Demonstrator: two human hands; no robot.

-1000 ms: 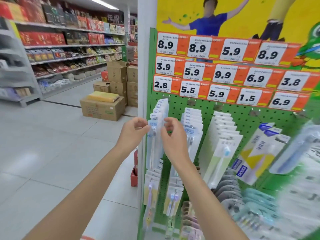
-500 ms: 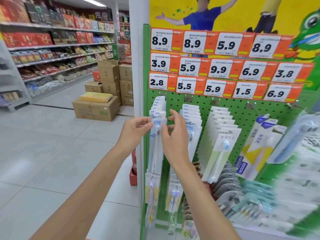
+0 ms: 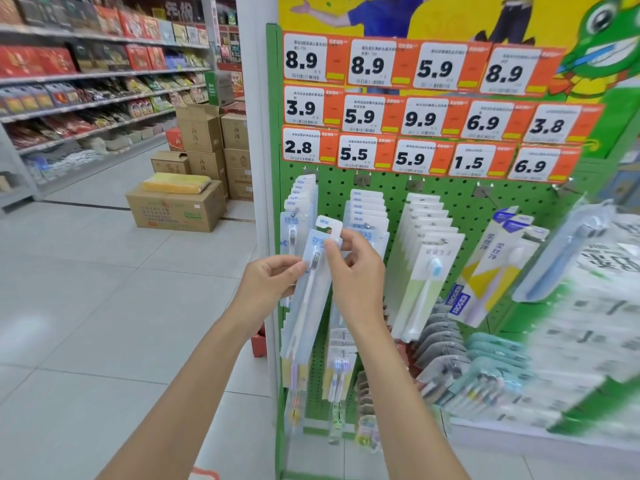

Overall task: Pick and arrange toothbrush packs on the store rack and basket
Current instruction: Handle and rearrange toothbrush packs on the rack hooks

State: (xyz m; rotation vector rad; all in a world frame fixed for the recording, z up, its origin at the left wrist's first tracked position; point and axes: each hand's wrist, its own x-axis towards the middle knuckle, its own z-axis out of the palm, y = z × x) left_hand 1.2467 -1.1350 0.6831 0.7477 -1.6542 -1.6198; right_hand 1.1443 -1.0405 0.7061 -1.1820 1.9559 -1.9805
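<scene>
At the green store rack (image 3: pixel 464 199), the pack (image 3: pixel 309 306) had come off the leftmost column (image 3: pixel 300 199) and hung tilted just before it, my left hand (image 3: pixel 266 289) pinching its edge, my right hand (image 3: pixel 356 275) its top, ready for placing.

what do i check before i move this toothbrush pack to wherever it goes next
1. Grip: left hand pinches the left edge of the toothbrush pack, and right hand pinches it just under the top: ok.
2. Off the hook: hang tab is free in the air: ok.
3. Tab slot clear of fingers: ok.
4. Pack upright: it tilts, top to the right: not ok.
5. Room on the hook of the left row of packs: cannot tell.
6. Basket: not in view: cannot tell.
</scene>
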